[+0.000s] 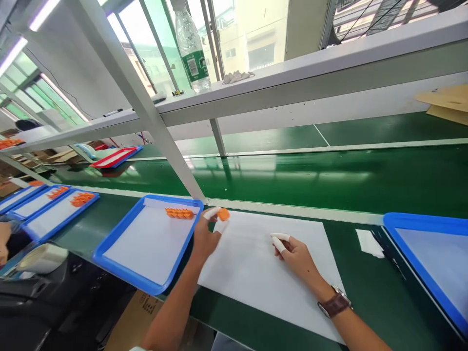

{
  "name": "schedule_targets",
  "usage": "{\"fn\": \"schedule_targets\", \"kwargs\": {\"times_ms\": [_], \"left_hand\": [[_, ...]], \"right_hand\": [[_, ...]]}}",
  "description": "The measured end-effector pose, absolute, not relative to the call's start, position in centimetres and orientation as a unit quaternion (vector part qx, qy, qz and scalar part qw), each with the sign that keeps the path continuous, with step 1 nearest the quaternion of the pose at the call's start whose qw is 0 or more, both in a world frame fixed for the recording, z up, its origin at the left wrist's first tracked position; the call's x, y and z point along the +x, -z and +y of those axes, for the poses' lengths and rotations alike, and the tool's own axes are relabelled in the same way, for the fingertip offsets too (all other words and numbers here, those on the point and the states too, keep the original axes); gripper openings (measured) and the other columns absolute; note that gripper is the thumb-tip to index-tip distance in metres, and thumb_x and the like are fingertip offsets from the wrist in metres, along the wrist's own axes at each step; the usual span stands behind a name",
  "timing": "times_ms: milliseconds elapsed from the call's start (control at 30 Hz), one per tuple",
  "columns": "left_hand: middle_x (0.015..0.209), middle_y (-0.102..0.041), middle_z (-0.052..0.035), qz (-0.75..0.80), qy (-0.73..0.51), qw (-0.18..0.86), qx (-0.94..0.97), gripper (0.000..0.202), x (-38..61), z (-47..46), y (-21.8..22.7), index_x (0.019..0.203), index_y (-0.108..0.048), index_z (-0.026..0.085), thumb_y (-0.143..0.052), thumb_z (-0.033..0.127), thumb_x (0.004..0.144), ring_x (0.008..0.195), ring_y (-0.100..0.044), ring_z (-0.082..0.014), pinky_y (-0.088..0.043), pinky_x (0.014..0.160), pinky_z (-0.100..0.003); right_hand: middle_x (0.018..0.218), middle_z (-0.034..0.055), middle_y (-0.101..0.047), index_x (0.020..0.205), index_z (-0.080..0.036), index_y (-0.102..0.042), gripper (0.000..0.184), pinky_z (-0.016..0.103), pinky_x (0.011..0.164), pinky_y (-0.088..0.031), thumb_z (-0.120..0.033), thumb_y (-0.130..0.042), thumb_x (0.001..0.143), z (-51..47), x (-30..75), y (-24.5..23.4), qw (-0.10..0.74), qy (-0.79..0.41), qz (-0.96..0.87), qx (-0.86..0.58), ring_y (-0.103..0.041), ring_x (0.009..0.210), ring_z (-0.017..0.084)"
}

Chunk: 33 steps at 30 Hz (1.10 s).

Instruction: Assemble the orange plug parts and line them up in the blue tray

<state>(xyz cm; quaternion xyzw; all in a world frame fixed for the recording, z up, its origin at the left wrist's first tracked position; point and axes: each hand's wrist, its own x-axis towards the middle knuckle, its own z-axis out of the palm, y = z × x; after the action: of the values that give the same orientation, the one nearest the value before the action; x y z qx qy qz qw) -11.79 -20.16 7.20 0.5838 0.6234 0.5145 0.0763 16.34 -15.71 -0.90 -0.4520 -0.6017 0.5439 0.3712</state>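
My left hand point(205, 237) pinches a small orange part point(223, 214) between capped fingertips, just right of a blue tray point(109, 253). Inside that tray, at its far edge, lies a row of orange parts point(179, 213) on white paper. My right hand point(296, 254) rests on a white sheet point(252, 273), fingers curled with white finger cots, and I see nothing in it. A brown watch sits on the right wrist.
Green conveyor belt point(329, 175) runs behind the bench. Another blue tray point(431, 258) lies at right beside a small white paper point(369, 242). More blue trays with orange parts point(58, 209) sit left. A water bottle point(190, 46) stands on the shelf above.
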Motion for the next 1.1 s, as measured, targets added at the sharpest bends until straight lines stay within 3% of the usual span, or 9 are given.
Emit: {"fn": "schedule_targets", "kwargs": {"times_ms": [100, 167, 300, 400, 567, 700, 800, 967, 1100], "left_hand": [[0.107, -0.067, -0.0058, 0.697, -0.604, 0.021, 0.386, 0.055, -19.6, -20.7, -9.1, 0.125, -0.062, 0.022, -0.08, 0.032, 0.073, 0.088, -0.066, -0.0164, -0.056, 0.086, -0.034], [0.111, -0.066, -0.0075, 0.721, -0.617, -0.011, 0.317, 0.056, -24.8, -21.1, -9.9, 0.13, -0.056, 0.018, -0.074, 0.032, 0.079, 0.095, -0.066, -0.0172, -0.055, 0.087, -0.033], [0.101, -0.066, -0.0081, 0.778, -0.589, 0.003, 0.217, 0.042, -31.8, -21.6, -9.6, 0.118, -0.06, 0.009, -0.072, 0.022, 0.08, 0.092, -0.066, -0.0195, -0.056, 0.085, -0.037], [0.099, -0.067, -0.0066, 0.81, -0.552, 0.059, 0.191, 0.026, -33.9, -21.6, -8.1, 0.108, -0.064, 0.011, -0.068, 0.028, 0.088, 0.087, -0.066, -0.0185, -0.057, 0.08, -0.038], [0.103, -0.07, -0.0069, 0.811, -0.528, 0.122, 0.219, 0.027, -34.7, -21.0, -6.2, 0.108, -0.065, 0.013, -0.063, 0.035, 0.093, 0.092, -0.068, -0.019, -0.057, 0.084, -0.04], [0.09, -0.073, -0.0091, 0.796, -0.543, 0.13, 0.234, 0.026, -34.4, -21.1, -6.1, 0.103, -0.068, 0.011, -0.074, 0.019, 0.078, 0.092, -0.07, -0.0228, -0.055, 0.089, -0.04], [0.089, -0.073, -0.0104, 0.787, -0.568, 0.101, 0.221, 0.036, -33.9, -21.4, -6.7, 0.105, -0.067, 0.009, -0.071, 0.007, 0.069, 0.09, -0.071, -0.0241, -0.057, 0.086, -0.039], [0.116, -0.066, -0.0162, 0.736, -0.64, -0.022, 0.219, 0.048, -31.8, -21.1, -10.0, 0.126, -0.055, 0.005, -0.059, 0.01, 0.078, 0.101, -0.068, -0.0211, -0.057, 0.089, -0.038], [0.12, -0.066, -0.0079, 0.667, -0.681, -0.049, 0.298, 0.048, -26.0, -20.4, -12.7, 0.133, -0.054, 0.018, -0.061, 0.023, 0.086, 0.102, -0.067, -0.0161, -0.057, 0.089, -0.031]], "right_hand": [[0.068, 0.0057, -0.068, 0.113, -0.015, -0.071, 0.044, 0.034, 0.059, -0.052, -0.049, -0.06, 0.087, -15.8, 16.4, 0.6, 0.364, -0.546, -0.606, -0.45, -0.062, 0.063, 0.022], [0.067, 0.0058, -0.068, 0.112, -0.016, -0.072, 0.044, 0.035, 0.058, -0.052, -0.049, -0.061, 0.086, -15.9, 16.3, 0.4, 0.365, -0.546, -0.604, -0.451, -0.061, 0.061, 0.022], [0.07, 0.006, -0.07, 0.111, -0.018, -0.073, 0.041, 0.035, 0.059, -0.052, -0.047, -0.061, 0.085, -15.9, 16.2, 0.2, 0.363, -0.542, -0.606, -0.455, -0.064, 0.063, 0.023], [0.072, 0.0056, -0.071, 0.11, -0.019, -0.073, 0.039, 0.034, 0.06, -0.052, -0.045, -0.061, 0.085, -15.9, 16.2, 0.3, 0.358, -0.533, -0.617, -0.456, -0.065, 0.065, 0.023], [0.076, 0.0065, -0.072, 0.113, -0.018, -0.071, 0.039, 0.034, 0.062, -0.052, -0.044, -0.06, 0.086, -16.0, 16.1, 0.5, 0.351, -0.529, -0.624, -0.456, -0.066, 0.07, 0.024], [0.079, 0.0077, -0.072, 0.114, -0.018, -0.07, 0.041, 0.036, 0.064, -0.053, -0.046, -0.059, 0.087, -16.0, 16.0, 0.4, 0.342, -0.532, -0.622, -0.461, -0.066, 0.072, 0.025], [0.079, 0.0073, -0.072, 0.113, -0.018, -0.07, 0.04, 0.036, 0.066, -0.053, -0.046, -0.058, 0.087, -16.0, 16.0, 0.3, 0.339, -0.529, -0.628, -0.459, -0.066, 0.072, 0.024], [0.089, 0.0072, -0.072, 0.113, -0.02, -0.07, 0.034, 0.035, 0.068, -0.053, -0.034, -0.056, 0.085, -15.9, 16.1, 0.7, 0.345, -0.527, -0.641, -0.438, -0.066, 0.073, 0.023], [0.095, 0.0058, -0.071, 0.115, -0.022, -0.07, 0.034, 0.035, 0.07, -0.051, -0.03, -0.055, 0.085, -15.8, 16.1, 1.3, 0.348, -0.507, -0.671, -0.414, -0.064, 0.075, 0.022]]}}
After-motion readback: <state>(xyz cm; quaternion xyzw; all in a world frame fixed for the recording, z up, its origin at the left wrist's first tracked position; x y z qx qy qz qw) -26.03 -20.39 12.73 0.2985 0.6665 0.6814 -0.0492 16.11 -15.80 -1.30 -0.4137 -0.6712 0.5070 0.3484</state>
